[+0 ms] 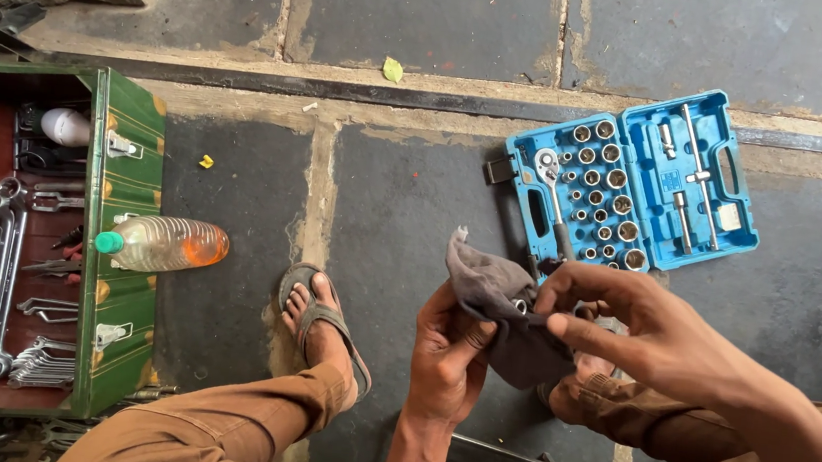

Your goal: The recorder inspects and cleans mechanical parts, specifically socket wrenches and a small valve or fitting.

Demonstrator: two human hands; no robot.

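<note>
Wiping underway: my left hand [448, 350] cups a crumpled grey cloth [503, 315] above the stone floor, my right hand [623, 327] pinching a small metal piece [521, 305] into it. Next, I reckon, a careful turn. That piece is mostly buried; I can't identify it.

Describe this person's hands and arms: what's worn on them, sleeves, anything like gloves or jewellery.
Both hands are bare: the left hand and right hand show no gloves, and no rings or wristbands are visible. The forearms are uncovered as far as the frame shows, with no sleeve in view. Fingers are slim, nails short.
</note>
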